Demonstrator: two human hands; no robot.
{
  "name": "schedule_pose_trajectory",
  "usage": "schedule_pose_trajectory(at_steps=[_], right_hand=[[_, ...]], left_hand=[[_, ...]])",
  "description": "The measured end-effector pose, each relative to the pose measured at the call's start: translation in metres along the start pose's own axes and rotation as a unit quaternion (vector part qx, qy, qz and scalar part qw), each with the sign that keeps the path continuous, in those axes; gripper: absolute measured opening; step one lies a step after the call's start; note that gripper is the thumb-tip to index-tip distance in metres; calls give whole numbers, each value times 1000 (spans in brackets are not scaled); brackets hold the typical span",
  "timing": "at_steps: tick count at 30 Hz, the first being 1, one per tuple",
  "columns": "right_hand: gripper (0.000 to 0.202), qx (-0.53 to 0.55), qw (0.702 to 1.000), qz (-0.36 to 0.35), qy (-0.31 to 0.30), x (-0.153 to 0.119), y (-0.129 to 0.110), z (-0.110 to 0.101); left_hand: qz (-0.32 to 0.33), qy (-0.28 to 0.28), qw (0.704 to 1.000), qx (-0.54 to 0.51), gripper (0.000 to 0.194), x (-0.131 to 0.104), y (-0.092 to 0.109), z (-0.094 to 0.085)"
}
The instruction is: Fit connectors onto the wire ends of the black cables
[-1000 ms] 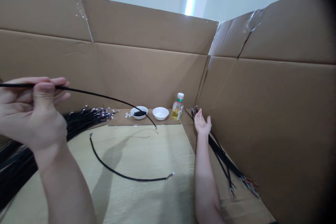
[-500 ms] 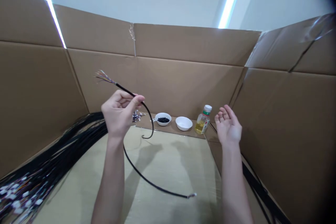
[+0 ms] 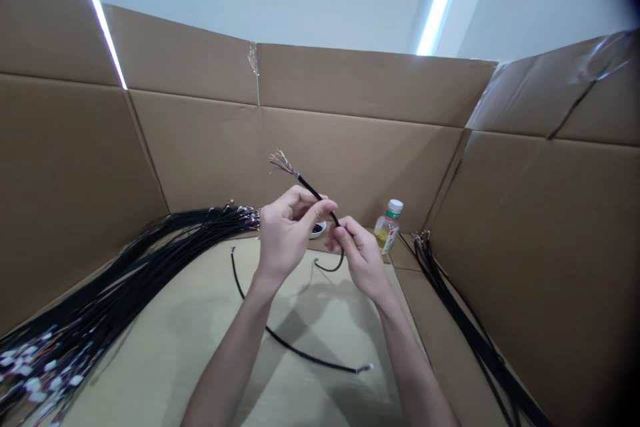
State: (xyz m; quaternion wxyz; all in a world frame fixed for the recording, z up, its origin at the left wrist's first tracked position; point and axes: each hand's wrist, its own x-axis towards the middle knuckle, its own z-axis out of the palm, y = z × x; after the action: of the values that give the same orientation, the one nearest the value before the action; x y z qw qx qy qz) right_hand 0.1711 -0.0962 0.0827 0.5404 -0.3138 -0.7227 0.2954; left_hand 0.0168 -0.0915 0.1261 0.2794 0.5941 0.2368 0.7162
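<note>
A black cable (image 3: pixel 311 188) is held up above the board, its fanned, multicoloured wire ends pointing up and to the left. My left hand (image 3: pixel 293 230) pinches it between thumb and fingers below that stripped end. Lower down, my right hand (image 3: pixel 357 253) has its thumb and fingers closed on the same cable. From there the cable curls down and left to a small end. Another black cable (image 3: pixel 305 351) lies curved across the board (image 3: pixel 200 340) below my hands, a small white connector at its right end; my left forearm covers part of it.
A thick bundle of black cables (image 3: pixel 145 280) with white connectors runs along the left side. More black cables (image 3: pixel 460 313) lie at the right. Behind my hands stand an oil bottle (image 3: pixel 387 230) and a partly hidden white bowl (image 3: pixel 320 233) of black pieces. Cardboard walls (image 3: pixel 360 160) surround the board.
My left hand has moved right with the cable. My right hand has come in from the right and closed on the cable. Both hands now hide most of the bowls.
</note>
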Motion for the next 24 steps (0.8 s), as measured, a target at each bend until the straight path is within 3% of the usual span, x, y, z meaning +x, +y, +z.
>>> schedule_pose_trajectory(at_steps=[4, 8, 14, 20, 24], right_hand=[[41, 12, 1000, 20, -7, 2, 4, -5], [42, 16, 999, 39, -32, 1, 2, -8], [42, -17, 996, 54, -71, 0, 3, -20], [40, -62, 986, 81, -132, -5, -12, -47], [40, -125, 975, 109, -147, -11, -30, -65]], left_hand=[[-10, 1, 999, -49, 37, 8, 2, -10], [-5, 17, 993, -120, 34, 13, 2, -23], [3, 45, 992, -115, 40, 19, -1, -41], [26, 8, 992, -122, 34, 25, -2, -60], [3, -43, 996, -75, 24, 25, 3, -63]])
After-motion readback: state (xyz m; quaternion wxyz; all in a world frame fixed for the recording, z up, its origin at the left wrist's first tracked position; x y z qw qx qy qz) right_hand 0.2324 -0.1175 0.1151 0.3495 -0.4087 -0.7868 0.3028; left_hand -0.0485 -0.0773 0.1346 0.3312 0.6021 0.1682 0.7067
